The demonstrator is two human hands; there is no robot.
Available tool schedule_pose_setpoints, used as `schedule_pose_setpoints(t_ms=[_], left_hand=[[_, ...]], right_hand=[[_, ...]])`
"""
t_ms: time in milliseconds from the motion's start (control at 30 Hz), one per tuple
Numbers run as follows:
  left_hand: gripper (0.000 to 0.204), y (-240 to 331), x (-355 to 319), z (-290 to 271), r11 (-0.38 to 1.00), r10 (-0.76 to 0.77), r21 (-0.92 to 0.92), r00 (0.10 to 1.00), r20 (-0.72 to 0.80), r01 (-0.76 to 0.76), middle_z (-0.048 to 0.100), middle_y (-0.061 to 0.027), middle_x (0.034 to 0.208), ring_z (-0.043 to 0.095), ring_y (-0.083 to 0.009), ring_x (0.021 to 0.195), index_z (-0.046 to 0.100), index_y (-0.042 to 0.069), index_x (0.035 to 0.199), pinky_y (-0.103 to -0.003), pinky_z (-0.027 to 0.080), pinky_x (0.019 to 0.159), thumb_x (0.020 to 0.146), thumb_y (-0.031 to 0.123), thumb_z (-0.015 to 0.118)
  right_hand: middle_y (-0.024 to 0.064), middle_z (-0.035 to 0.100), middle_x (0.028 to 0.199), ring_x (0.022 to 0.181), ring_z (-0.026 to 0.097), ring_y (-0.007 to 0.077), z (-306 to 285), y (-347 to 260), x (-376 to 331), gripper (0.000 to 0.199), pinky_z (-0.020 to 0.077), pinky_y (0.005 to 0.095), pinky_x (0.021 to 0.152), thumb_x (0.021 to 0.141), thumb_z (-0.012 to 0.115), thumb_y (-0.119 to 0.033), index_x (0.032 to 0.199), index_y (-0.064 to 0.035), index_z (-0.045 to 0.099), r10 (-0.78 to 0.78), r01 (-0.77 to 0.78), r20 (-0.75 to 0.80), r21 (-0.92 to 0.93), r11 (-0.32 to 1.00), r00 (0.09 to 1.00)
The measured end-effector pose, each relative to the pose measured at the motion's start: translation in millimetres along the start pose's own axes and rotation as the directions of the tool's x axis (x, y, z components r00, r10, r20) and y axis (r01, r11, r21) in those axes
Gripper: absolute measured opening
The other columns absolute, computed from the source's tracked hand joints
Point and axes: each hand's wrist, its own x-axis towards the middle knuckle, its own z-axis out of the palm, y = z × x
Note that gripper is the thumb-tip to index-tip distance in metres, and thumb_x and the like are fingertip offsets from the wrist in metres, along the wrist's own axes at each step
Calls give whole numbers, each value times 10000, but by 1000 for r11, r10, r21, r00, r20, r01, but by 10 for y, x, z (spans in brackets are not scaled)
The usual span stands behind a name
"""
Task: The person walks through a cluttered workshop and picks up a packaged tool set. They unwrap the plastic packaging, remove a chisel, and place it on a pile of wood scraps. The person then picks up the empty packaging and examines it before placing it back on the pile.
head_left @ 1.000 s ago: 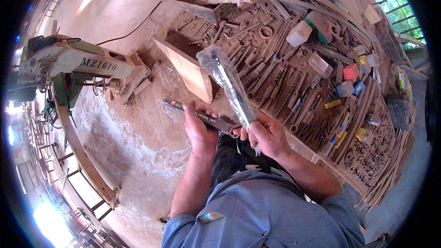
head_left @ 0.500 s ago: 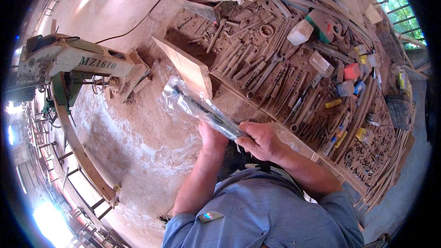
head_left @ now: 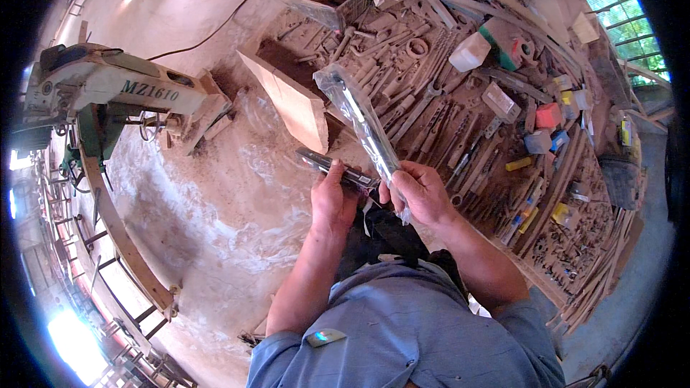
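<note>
My left hand [head_left: 333, 200] is closed around a dark, narrow metal rail [head_left: 314, 159], its thumb pressed on top. The rail slants down to the right, and its exact kind cannot be made out. In my right hand [head_left: 422, 194] is the lower end of a long clear plastic sleeve [head_left: 361, 116], pinched between thumb and fingers. Something slim and dark, partly shiny, shows through the wrinkled plastic. The sleeve points up and away, over the bench edge. Both hands are close together in front of my waist, the sleeve just right of the rail.
A dusty workbench [head_left: 496, 241] on the right carries wrenches [head_left: 411, 116], chisels, drill bits and small boxes. A wooden board [head_left: 291, 104] leans at its left end. A green and white machine [head_left: 136, 90] stands at the left, above a dusty floor [head_left: 215, 223].
My hands have parted slightly. The plastic sleeve has swung more upright and to the right in my right hand, and a bare dark rail now shows in my left.
</note>
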Motion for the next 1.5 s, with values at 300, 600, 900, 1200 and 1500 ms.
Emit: schedule_pose_setpoints(t_ms=[300, 600, 900, 1200, 1500], left_hand=[[200, -3, -230, 158, 972, 214, 75, 973, 91, -221, 626, -103, 908, 636, -218, 757, 510, 18, 1109, -374, 540, 641, 985, 170, 472], [376, 137, -340, -260, 910, 319, 286, 948, -21, -300, 590, -104, 1049, 592, -215, 971, 492, 16, 1181, -384, 503, 821, 949, 298, 584], [578, 583, -871, 129, -655, 63, 472, 581, 812, -590, 598, -138, 1026, 568, -326, 1011, 520, 20, 1187, -439, 417, 955, 716, 248, 767], [423, 401, -826, 102, -605, -8, 485, 614, 790, -632, 587, -83, 839, 618, -268, 777, 522, 33, 1156, -386, 514, 701, 810, 237, 657], [576, 470, -898, 79, -596, -18, 532, 672, 740, -601, 611, -137, 980, 596, -317, 911, 452, 2, 1303, -409, 516, 771, 790, 172, 649]], right_hand=[[-5, 537, 558, 486, 496, 68, 89, -126, -81, 326, 392, 234, 478, 973, 488, -292, 912, -27, 666, 30, -4, 171, -148, 989, 985], [76, 633, 767, 505, 510, 79, 56, 86, -17, 329, 411, 237, 465, 966, 496, -312, 867, -20, 610, -26, 26, 0, 169, 985, 1000], [63, 617, 738, 505, 495, 88, 146, 113, -53, 361, 401, 247, 485, 964, 492, -336, 838, -21, 615, 85, -95, 76, 140, 986, 993], [148, 606, 686, 463, 467, 104, 134, -1, -137, 390, 387, 225, 468, 957, 519, -372, 960, 7, 610, -10, -19, 106, 268, 963, 994], [85, 619, 676, 470, 484, 88, 196, 31, -186, 365, 405, 242, 482, 957, 513, -343, 816, -18, 601, 17, -20, 12, 243, 970, 1000]])
